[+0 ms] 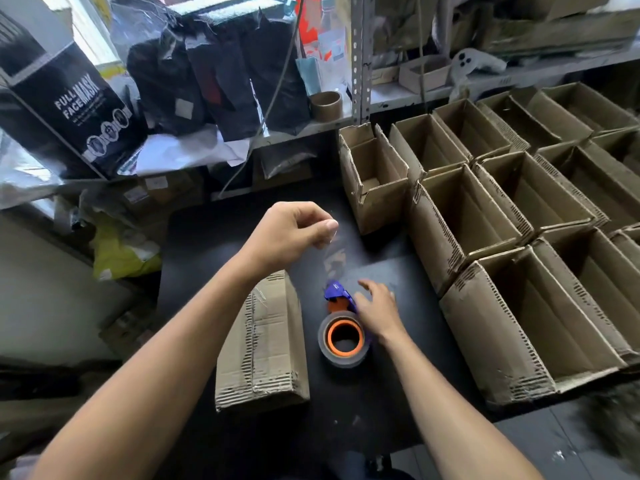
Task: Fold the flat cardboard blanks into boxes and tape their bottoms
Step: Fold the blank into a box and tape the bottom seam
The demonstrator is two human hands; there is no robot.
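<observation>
Left hand (294, 230) is raised above the black tabletop (381, 393), its thumb and fingers pinching the end of a clear tape strip (330, 254) that runs down to the tape dispenser (343, 327). Right hand (377, 306) rests on the dispenser with fingers spread loose, not closed around it. One folded cardboard box (266, 344) lies bottom up just left of the dispenser. Open boxes (502, 271) stand in rows at the right.
</observation>
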